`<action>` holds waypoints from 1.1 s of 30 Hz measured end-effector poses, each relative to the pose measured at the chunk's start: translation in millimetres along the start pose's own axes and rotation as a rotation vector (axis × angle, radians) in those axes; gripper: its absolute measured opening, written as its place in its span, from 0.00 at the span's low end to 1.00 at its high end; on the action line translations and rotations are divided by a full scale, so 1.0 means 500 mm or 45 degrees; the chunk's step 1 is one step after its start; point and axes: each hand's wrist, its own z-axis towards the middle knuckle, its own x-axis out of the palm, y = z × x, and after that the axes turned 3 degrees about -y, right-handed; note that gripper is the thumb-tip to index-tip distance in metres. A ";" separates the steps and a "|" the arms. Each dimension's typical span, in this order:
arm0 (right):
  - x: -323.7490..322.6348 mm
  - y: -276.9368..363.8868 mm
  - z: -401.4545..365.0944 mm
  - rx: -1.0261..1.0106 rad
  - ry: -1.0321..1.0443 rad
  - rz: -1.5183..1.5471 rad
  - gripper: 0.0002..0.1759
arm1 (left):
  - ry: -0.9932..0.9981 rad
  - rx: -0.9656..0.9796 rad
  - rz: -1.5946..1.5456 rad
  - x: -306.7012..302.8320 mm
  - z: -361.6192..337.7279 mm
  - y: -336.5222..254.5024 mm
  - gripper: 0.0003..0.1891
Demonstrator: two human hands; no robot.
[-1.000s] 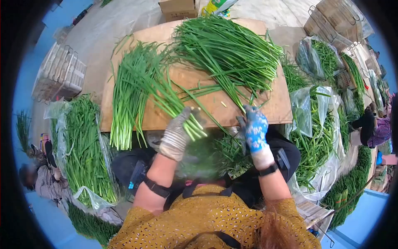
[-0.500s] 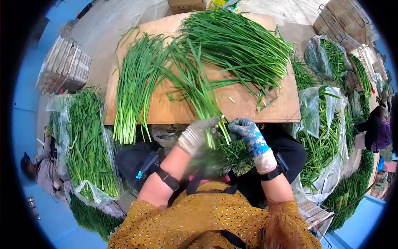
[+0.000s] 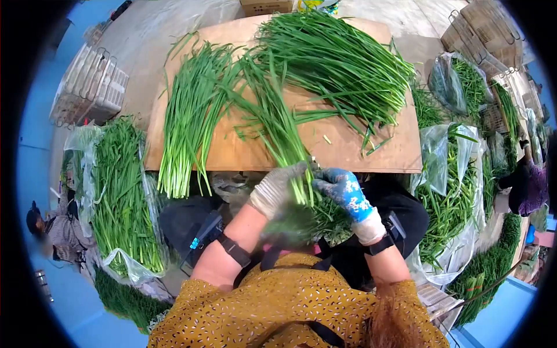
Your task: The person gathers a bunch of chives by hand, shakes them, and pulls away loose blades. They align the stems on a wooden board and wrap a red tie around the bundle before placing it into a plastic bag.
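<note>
- The bunch of chives (image 3: pixel 277 124) lay long-ways over the wooden board (image 3: pixel 354 155), leaves pointing away, stalk ends at the near edge.
- The left hand (image 3: pixel 274 190) was closed around those ends.
- The right hand (image 3: pixel 343 191) curled just beside them; I could not tell if it gripped.

Blue floor (image 3: pixel 35 151); wooden board tabletop (image 3: pixel 360 152); wire crates left (image 3: pixel 87 87), more right (image 3: pixel 484 26); cardboard box (image 3: pixel 266 6) beyond; bright light.
</note>
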 end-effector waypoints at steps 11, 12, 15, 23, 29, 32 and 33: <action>0.022 0.045 0.085 -0.319 -0.215 -0.987 0.17 | 0.377 0.151 -0.457 0.038 -0.038 -0.073 0.20; 0.070 0.012 0.078 -0.256 -0.139 -1.069 0.09 | 0.472 0.177 -0.496 0.057 -0.050 -0.087 0.19; 0.105 -0.013 -0.003 -0.731 -0.017 -1.123 0.03 | 0.618 0.284 -0.460 0.062 -0.061 -0.132 0.21; -0.140 0.031 0.084 -0.536 -0.488 -0.788 0.09 | 0.068 0.340 -0.299 0.029 -0.001 -0.125 0.17; -0.202 -0.090 0.185 -0.033 -0.726 -1.150 0.21 | -0.182 0.192 -0.120 0.029 0.028 -0.055 0.19; -0.106 -0.071 0.122 -0.216 -0.648 -0.974 0.13 | -0.215 0.196 -0.106 0.014 0.009 -0.045 0.19; -0.073 -0.050 0.093 -0.257 -0.586 -0.849 0.13 | -0.238 0.215 -0.092 0.008 0.002 -0.046 0.18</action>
